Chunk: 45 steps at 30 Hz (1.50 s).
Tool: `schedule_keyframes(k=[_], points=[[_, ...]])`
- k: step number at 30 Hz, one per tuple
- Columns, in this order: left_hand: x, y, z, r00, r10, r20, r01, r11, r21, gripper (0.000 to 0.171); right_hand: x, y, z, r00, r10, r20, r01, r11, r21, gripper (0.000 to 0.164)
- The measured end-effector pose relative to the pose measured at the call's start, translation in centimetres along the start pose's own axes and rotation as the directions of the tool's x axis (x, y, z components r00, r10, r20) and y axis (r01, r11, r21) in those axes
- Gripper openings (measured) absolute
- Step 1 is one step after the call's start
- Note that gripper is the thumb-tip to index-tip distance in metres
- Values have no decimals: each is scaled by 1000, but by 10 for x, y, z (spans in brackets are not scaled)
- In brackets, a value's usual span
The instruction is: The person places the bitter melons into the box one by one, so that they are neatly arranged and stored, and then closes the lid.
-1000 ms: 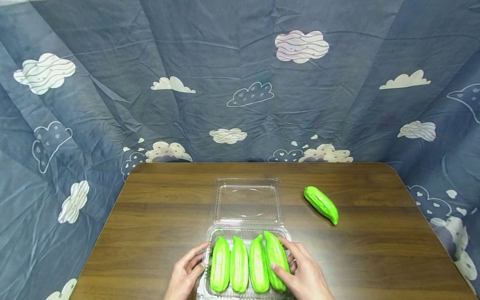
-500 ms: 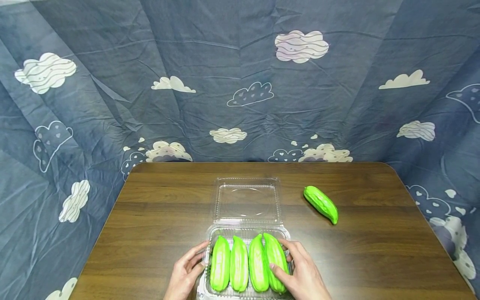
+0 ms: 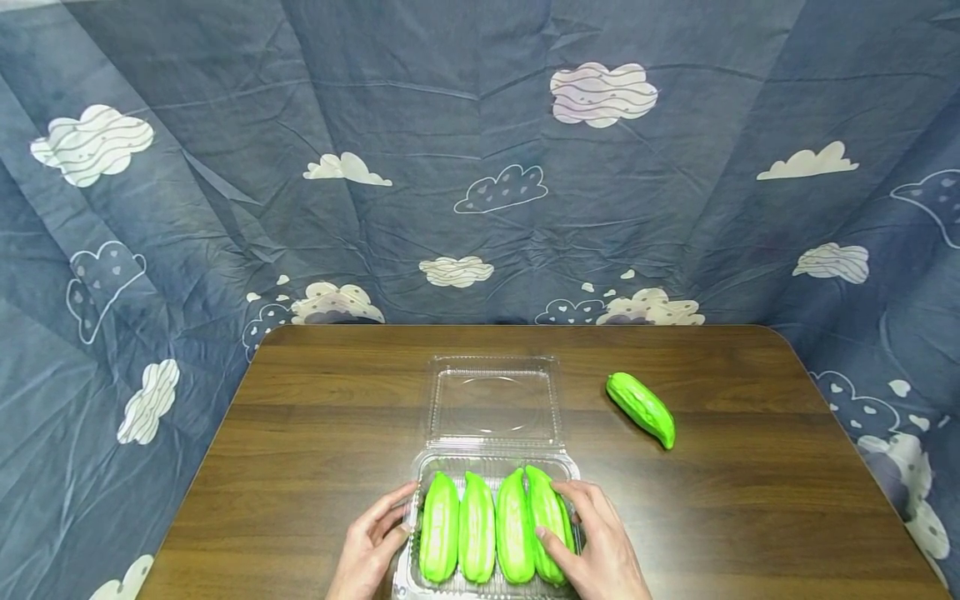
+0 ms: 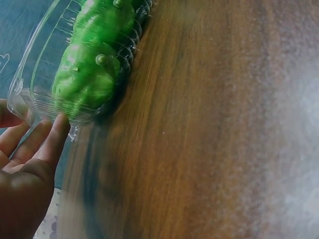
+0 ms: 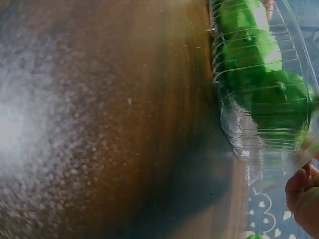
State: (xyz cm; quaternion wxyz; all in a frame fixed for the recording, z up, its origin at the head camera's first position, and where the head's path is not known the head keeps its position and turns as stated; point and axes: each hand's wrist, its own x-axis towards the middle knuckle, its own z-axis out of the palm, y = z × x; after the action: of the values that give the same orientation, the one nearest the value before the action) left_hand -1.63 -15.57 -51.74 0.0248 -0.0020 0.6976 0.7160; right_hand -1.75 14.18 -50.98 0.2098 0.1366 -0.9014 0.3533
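Note:
In the head view, a clear plastic clamshell container (image 3: 402, 577) lies open at the table's near edge. Several green bitter melons (image 3: 440, 529) lie side by side inside it, pointed ends away from me. My left hand (image 3: 370, 543) holds the container's left side, with its fingertips against the clear wall in the left wrist view. With thumb and fingers, my right hand (image 3: 606, 546) grips the rightmost bitter melon (image 3: 546, 521), which leans against its neighbour. Most of the right hand is out of the right wrist view, where the melon ends (image 5: 281, 102) show through the container wall.
The container's lid (image 3: 495, 404) is folded back flat on the wooden table (image 3: 322, 417). Another bitter melon (image 3: 642, 410) lies on the table at the right, beyond the right hand. A blue cloud-patterned curtain (image 3: 495, 242) hangs behind the table.
My right hand has shifted slightly left, moving the rightmost bitter melon closer to its neighbour and straighter. The left hand, lid and loose bitter melon have stayed in place.

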Motion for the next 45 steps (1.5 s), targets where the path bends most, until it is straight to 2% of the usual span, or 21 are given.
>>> schedule_keyframes(k=[21,34,38,45], points=[[-1,0,-1,1000,7,-8,-7,1000,0,49,1,-1,3,999,-33,-27,33,999,-1,54],[0,-3,1,1000,17,-13,-17,1000,0,47,0,-4,-6,999,45,-13,-44,999,31,50],[0,-1,1,1000,1,-24,-1,1000,8,47,0,-3,-7,999,34,-32,-32,998,49,49],[0,0,1,999,-20,-27,21,1000,8,48,5,8,-12,993,6,-121,11,990,138,48]])
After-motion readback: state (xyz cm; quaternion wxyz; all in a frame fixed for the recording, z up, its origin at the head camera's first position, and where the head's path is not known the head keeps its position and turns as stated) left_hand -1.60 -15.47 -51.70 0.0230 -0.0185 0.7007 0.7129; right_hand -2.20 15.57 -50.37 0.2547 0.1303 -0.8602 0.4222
